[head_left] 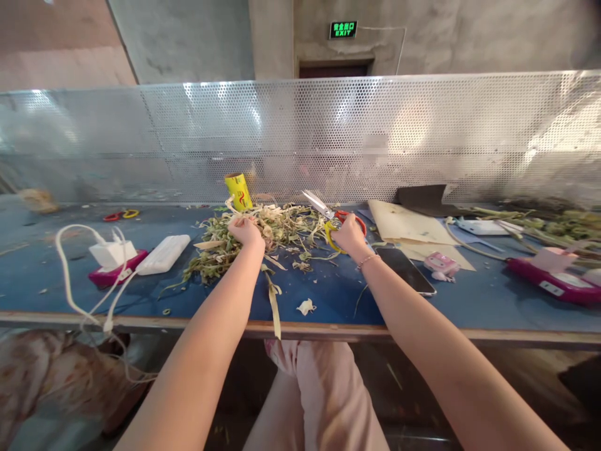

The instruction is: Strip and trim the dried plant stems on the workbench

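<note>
One pair of scissors (322, 206), red and yellow handles, in the right hand (350, 235); fingers wrapped about the handles, loops spread apart. Long axis slants from the hand up and leftward, tips toward the perforated screen (328, 131).

One heap of dried stalks and leaves (286, 228), on the blue worktop (338, 300), left of the right hand and just beside the blades. Left hand (247, 232) is nearer, set directly over the heap's left part; fingers curled inward, and whether they pinch a stalk cannot be told.

Pose: both forearms reach forward and converge; right forearm angled inward, bracelet (369, 260) at wrist.

Also listed: one yellow roll (239, 193), upright but tilted, behind the heap; one dark phone (406, 270), right of the right wrist; one pink item (441, 266) beside the phone; one white block (164, 254), left of the heap.
</note>
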The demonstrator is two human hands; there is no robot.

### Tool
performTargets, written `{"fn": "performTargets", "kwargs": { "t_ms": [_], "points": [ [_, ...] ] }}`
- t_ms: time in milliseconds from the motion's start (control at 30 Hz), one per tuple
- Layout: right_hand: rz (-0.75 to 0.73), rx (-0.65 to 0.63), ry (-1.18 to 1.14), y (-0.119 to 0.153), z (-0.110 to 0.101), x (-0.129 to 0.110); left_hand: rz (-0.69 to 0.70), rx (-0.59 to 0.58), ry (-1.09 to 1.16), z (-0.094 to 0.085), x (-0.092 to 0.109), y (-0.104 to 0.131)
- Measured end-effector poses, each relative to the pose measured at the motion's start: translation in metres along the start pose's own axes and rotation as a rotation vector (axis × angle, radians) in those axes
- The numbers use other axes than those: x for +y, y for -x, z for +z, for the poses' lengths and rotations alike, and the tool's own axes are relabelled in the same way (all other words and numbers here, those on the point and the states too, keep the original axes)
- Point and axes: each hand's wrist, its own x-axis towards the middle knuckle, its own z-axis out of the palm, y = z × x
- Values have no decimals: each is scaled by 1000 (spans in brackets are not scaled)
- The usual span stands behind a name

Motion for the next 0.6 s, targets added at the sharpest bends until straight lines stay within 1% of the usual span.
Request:
{"fn": "performTargets", "kwargs": {
  "t_ms": [100,167,267,367,400,500,600],
  "points": [
    [22,-8,-67,-2,0,1,25,42,-9,-1,3,-6],
    [2,-9,-116,-3,0,0,47,16,-7,-1,3,-7],
    [-118,-43,-136,0,3,-2,58,-118,15,1,3,-1],
    [-299,-45,-32,8,6,-7,-22,-283,8,4,3,10],
    [-341,-46,15,10,6,-8,-40,-321,17,4,4,13],
    [-420,-52,117,18,4,-13,-58,-380,34,5,5,20],
    [-455,-38,179,22,1,-17,-76,-438,29,5,4,23]
  ]
}}
